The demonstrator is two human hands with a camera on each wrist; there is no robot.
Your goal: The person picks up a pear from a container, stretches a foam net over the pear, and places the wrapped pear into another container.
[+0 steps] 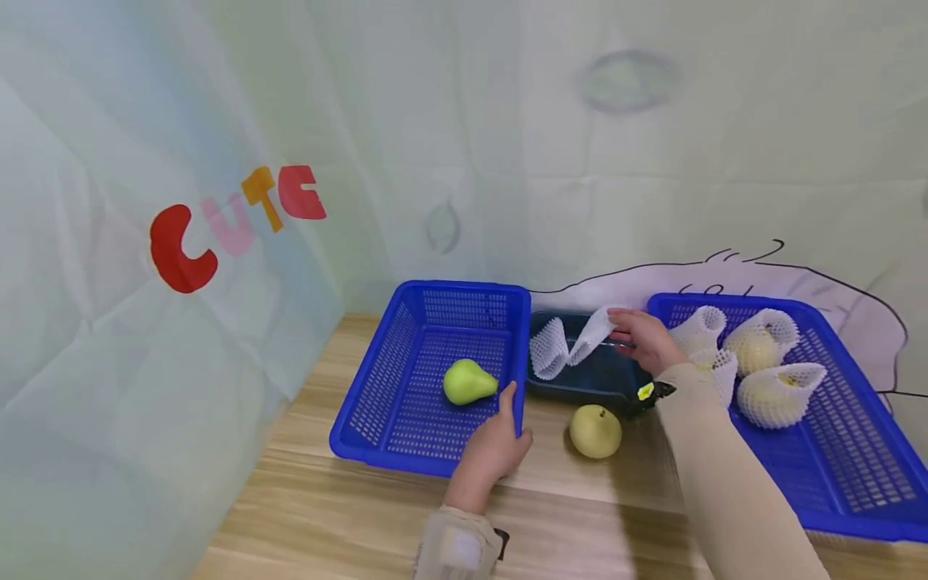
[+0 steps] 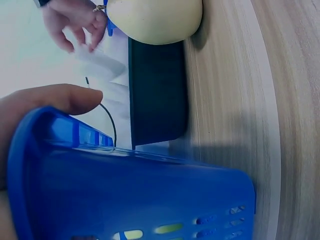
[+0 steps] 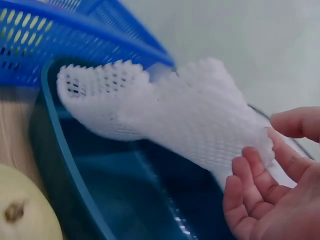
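My left hand [image 1: 495,443] grips the right rim of a blue plastic basket [image 1: 406,457] near its front corner, thumb over the edge in the left wrist view. A green pear [image 1: 467,382] lies inside that basket. My right hand [image 1: 648,338] pinches the end of a white foam fruit net [image 3: 200,120] above a dark teal tray [image 3: 80,172]. Another foam net [image 1: 548,349] is at the tray's left side, touching or close to the first. A round yellowish pear [image 1: 595,432] rests on the table in front of the tray.
At the right stands a second blue basket [image 1: 863,528] with several yellowish fruits in foam nets [image 1: 779,395]. The wooden table [image 1: 348,515] meets a printed cloth backdrop [image 1: 464,145] behind and on the left.
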